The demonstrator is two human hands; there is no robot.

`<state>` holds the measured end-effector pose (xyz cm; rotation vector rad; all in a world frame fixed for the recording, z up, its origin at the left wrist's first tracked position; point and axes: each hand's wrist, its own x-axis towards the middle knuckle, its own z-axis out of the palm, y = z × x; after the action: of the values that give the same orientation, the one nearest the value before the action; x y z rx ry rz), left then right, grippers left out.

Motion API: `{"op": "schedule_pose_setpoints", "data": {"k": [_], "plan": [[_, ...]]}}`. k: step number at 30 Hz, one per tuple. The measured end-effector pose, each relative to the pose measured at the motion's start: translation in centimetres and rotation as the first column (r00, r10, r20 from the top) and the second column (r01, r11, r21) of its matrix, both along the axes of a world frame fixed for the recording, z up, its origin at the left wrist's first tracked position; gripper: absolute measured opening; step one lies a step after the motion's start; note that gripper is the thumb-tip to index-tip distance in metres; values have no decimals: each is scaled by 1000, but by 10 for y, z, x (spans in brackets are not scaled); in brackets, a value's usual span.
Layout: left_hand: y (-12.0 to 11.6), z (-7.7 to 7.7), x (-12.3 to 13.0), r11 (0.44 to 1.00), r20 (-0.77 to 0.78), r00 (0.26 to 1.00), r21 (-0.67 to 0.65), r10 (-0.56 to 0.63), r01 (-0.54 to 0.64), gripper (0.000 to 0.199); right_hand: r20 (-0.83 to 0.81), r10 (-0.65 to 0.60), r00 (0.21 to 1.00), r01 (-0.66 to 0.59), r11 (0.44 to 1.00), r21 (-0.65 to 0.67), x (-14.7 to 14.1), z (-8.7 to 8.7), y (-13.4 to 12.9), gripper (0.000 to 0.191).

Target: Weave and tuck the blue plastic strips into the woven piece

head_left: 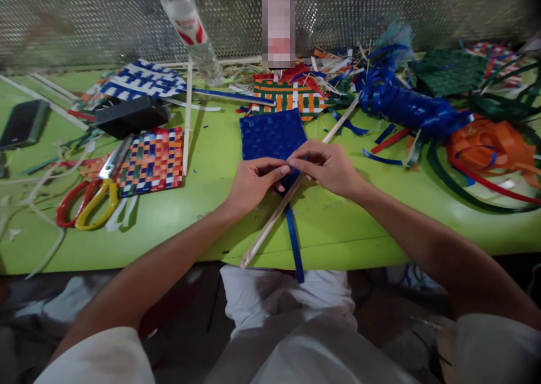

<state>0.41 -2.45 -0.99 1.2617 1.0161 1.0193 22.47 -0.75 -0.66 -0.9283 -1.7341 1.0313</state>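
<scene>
A square blue woven mat (pixel 270 133) lies on the table in front of me, with its near edge under my fingers. My left hand (pixel 256 184) pinches at that edge with thumb and forefinger. My right hand (pixel 329 167) is closed in a pinch against it, and the fingertips of both hands meet. Down from the hands runs a flat blue plastic strip (pixel 293 237), its free end hanging over the table's front edge. A pale thin stick (pixel 273 222) slants beneath my right hand. Exactly what the fingertips grip is partly hidden.
Scissors (pixel 97 204) with red and yellow handles lie left, beside a multicoloured woven mat (pixel 154 161) and a black box (pixel 131 116). A plastic bottle (pixel 190 32) stands behind. Blue strip rolls (pixel 414 105) and orange strips (pixel 492 147) crowd the right. A phone (pixel 24 124) lies far left.
</scene>
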Motion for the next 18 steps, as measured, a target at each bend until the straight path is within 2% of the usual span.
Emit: {"op": "schedule_pose_setpoints", "data": {"k": [3, 6, 8, 11, 13, 15, 16, 18], "plan": [[1, 4, -1, 994, 51, 999, -110, 6, 0, 47, 72, -45, 996, 31, 983, 182, 2, -7, 0, 25], [3, 3, -3, 984, 95, 995, -177, 20, -3, 55, 165, -88, 982, 22, 929, 369, 0, -12, -1, 21], [6, 0, -4, 978, 134, 990, -207, 42, -14, 60, 206, -93, 974, -5, 902, 433, -3, -16, -4, 24], [8, 1, -6, 978, 168, 981, -200, 98, -63, 66, 280, -94, 955, -46, 890, 454, -10, -18, -12, 37], [3, 10, -12, 984, 103, 986, -131, 132, -118, 66, 338, -79, 938, -87, 889, 449, -14, -18, -19, 49], [-10, 25, -28, 982, -69, 980, -6, 188, -189, 59, 360, -47, 932, -127, 888, 442, -16, -12, -25, 53], [-21, 33, -43, 969, -195, 949, 73, 246, -236, 54, 354, -40, 934, -128, 889, 439, -15, -8, -26, 53], [-52, 46, -85, 937, -302, 887, 143, 348, -319, 31, 321, -90, 943, -59, 903, 427, -10, 4, -26, 50]]}}
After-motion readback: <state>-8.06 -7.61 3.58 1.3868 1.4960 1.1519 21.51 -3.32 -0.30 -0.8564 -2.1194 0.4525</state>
